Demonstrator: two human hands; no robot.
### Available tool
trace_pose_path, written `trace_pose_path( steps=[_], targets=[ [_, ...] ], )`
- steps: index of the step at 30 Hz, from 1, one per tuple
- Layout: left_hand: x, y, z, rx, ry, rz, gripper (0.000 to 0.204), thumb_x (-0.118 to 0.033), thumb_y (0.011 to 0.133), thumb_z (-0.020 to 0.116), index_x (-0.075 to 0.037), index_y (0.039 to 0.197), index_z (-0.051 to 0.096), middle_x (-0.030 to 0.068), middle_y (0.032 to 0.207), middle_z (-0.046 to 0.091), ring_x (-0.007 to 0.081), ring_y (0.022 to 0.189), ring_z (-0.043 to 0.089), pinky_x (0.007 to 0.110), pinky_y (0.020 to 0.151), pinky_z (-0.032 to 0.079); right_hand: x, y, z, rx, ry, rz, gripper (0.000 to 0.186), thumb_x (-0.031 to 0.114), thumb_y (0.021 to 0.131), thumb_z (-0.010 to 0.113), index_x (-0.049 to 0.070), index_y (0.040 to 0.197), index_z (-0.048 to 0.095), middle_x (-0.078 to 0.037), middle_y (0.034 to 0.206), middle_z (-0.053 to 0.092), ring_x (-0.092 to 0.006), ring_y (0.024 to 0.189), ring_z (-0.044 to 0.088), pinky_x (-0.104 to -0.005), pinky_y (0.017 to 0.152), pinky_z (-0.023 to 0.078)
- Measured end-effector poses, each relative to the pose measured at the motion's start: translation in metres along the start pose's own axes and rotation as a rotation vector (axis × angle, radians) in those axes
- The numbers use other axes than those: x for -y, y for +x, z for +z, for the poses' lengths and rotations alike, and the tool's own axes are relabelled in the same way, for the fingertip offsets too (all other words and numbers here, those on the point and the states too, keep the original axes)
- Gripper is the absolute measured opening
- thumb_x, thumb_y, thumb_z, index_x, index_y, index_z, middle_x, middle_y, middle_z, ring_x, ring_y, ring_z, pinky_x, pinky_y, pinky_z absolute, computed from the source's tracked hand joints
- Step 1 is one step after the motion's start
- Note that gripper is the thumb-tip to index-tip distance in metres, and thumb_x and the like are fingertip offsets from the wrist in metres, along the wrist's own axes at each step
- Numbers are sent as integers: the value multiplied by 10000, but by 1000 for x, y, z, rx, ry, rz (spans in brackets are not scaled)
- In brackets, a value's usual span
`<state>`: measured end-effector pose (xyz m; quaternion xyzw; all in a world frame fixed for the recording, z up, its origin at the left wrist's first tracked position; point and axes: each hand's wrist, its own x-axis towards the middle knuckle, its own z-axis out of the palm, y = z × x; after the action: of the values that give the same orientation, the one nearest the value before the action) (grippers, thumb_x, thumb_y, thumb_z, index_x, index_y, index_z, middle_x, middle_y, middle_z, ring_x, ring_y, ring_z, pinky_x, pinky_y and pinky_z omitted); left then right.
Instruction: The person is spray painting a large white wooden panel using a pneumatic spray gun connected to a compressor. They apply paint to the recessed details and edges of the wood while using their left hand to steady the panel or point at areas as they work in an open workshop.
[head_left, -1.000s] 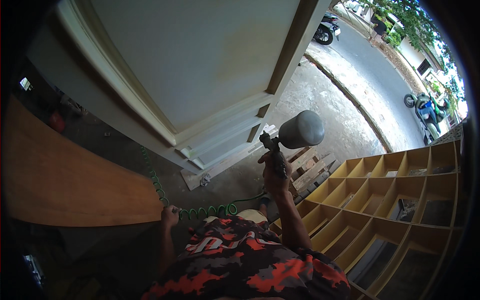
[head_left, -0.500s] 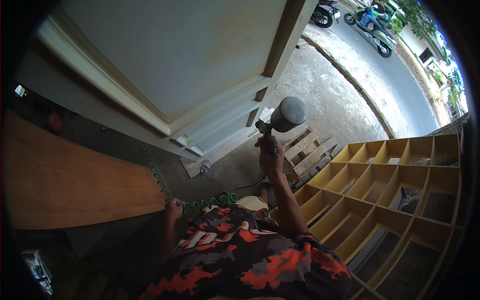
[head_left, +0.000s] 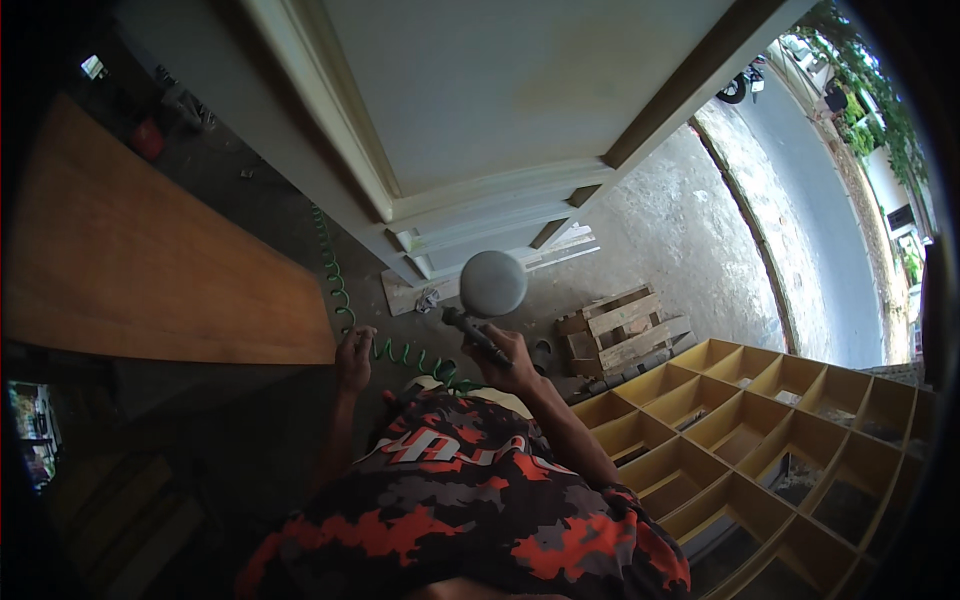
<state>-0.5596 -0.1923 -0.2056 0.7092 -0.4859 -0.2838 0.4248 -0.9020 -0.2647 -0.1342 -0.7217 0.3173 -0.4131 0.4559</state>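
My right hand [head_left: 512,362] is closed round the handle of a spray gun [head_left: 474,330], whose round grey cup [head_left: 493,283] sits above the fingers. The gun is in front of my body, short of the white panelled cabinet piece [head_left: 520,90]. At the corner of the brown wooden board [head_left: 160,270], my left hand [head_left: 355,358] has its fingers curled round the green coiled air hose [head_left: 400,354]. Coils run from that hand toward my waist, and more hang beyond it beside the white piece.
A yellow-brown compartment shelf [head_left: 735,420] stands at the right. Beyond it lies a wooden pallet [head_left: 625,325] on the concrete. A flat plank [head_left: 405,295] rests under the white piece's lower end. Past the kerb, a parked motorcycle [head_left: 735,90] is at the roadside.
The spray gun and my right hand have moved left and closer to my body. My view has turned, shifting the cabinet piece rightward. The passing scooter has left the view.
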Motion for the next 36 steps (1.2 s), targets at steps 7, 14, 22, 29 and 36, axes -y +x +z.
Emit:
trace_pose_path(
  steps=[7, 14, 22, 29, 36],
  targets=[
    [-11, -28, -38, 236, -165, -86, 387, -361, 1144, 534, -12, 1123, 701, 109, 1071, 729, 237, 1047, 675, 376, 921, 509, 6, 16, 86, 446, 112, -19, 369, 86, 948, 728, -16, 1293, 647, -231, 978, 748, -430, 881, 758, -470, 763, 585],
    [17, -55, -54, 181, -226, -126, 363, -347, 1113, 572, -11, 1163, 700, 119, 1110, 733, 253, 1088, 679, 386, 950, 516, -9, 28, 118, 607, 178, -100, 385, 142, 946, 731, -17, 1285, 645, -245, 1009, 737, -431, 916, 746, -477, 787, 572],
    [45, -56, -48, 145, -207, -60, 356, -332, 1078, 616, -11, 1209, 700, 129, 1155, 739, 271, 1135, 683, 397, 984, 524, 1, 27, 115, 652, 201, -33, 346, 164, 937, 752, -14, 1222, 669, -245, 994, 732, -400, 902, 744, -485, 750, 560],
    [82, -44, -27, 158, -144, 100, 371, -318, 1048, 655, -10, 1248, 699, 139, 1194, 744, 286, 1176, 687, 407, 1014, 531, 4, 15, 105, 553, 133, 20, 418, 163, 910, 729, 11, 1290, 640, -248, 1018, 716, -451, 924, 724, -499, 783, 567],
    [88, -24, -12, 393, 141, 452, 425, -258, 967, 722, -18, 1317, 695, 159, 1269, 743, 317, 1218, 697, 445, 1052, 553, -28, 1, 93, 569, 95, -13, 515, 186, 862, 758, 13, 1327, 619, -254, 1069, 716, -473, 1014, 706, -515, 866, 563]
  ],
)
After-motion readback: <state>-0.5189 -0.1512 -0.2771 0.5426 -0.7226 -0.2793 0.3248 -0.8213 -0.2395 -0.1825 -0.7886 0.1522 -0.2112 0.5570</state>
